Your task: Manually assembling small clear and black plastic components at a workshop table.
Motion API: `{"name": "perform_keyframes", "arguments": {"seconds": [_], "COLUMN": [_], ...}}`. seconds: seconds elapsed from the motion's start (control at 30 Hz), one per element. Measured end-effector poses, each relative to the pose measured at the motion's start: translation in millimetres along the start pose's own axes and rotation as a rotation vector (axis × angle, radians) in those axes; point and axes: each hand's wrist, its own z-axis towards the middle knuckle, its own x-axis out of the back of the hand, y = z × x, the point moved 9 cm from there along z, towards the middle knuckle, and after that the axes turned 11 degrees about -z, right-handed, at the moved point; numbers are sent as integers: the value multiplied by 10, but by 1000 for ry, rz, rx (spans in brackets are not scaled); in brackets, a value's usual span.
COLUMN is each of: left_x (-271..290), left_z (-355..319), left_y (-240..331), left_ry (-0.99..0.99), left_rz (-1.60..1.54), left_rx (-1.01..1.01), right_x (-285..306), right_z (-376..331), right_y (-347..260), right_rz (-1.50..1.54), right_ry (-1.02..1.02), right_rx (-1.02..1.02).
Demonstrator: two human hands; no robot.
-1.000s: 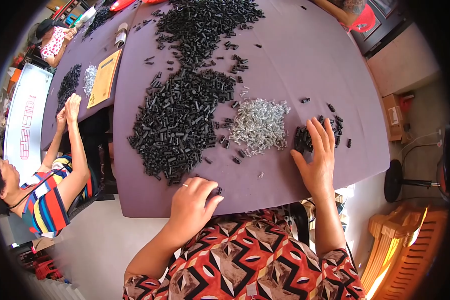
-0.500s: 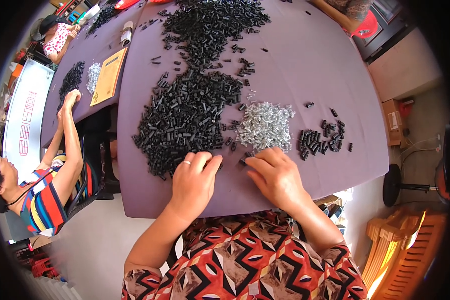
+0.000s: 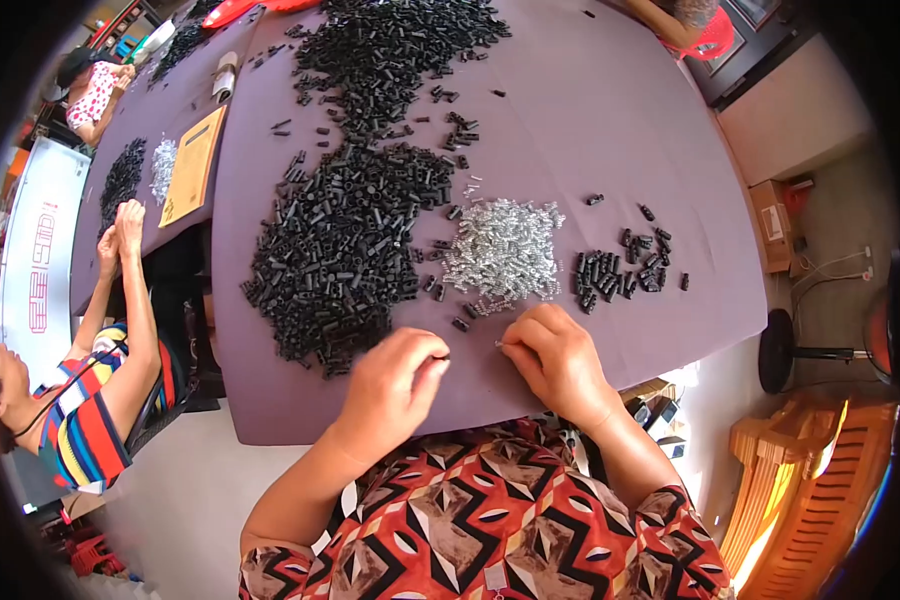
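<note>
White board (image 3: pixel 42 235) far left, red printed characters. Co-worker (image 3: pixel 80 410) in striped top beside it. Yellow folder (image 3: pixel 192 165), dark print, on second bench (image 3: pixel 120 275). Main bench (image 3: pixel 610 120): mauve cover; big black-parts pile (image 3: pixel 335 255) toward left edge. Left hand (image 3: pixel 392 378) near front edge, pinching small black part (image 3: pixel 446 358). Silver springs (image 3: pixel 505 250) heaped mid-bench. Right hand (image 3: pixel 557 355) pinching tiny spring (image 3: pixel 499 344). Black-parts cluster (image 3: pixel 600 275) toward right edge. Cardboard box (image 3: pixel 773 225) beyond, white label, contents hidden.
</note>
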Motion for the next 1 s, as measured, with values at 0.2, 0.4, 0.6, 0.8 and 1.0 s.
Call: {"name": "perform_keyframes", "arguments": {"seconds": [0.2, 0.4, 0.6, 0.8, 1.0], "left_x": [-218, -132, -223, -194, -190], "left_z": [45, 17, -10, 36, 48], "left_y": [-32, -11, -58, 153, 279], "left_ry": [22, 66, -24, 33, 41], "left_rz": [-119, 121, 130, 156, 231], "left_rx": [70, -38, 21, -156, -295], "right_x": [-109, -25, -212, -246, -492], "right_z": [108, 9, 52, 50, -64], "right_y": [41, -22, -167, 41, 125], "right_rz": [470, 158, 94, 615, 867], "right_ry": [-62, 41, 27, -119, -241], "right_rx": [-201, -69, 15, -245, -423]}}
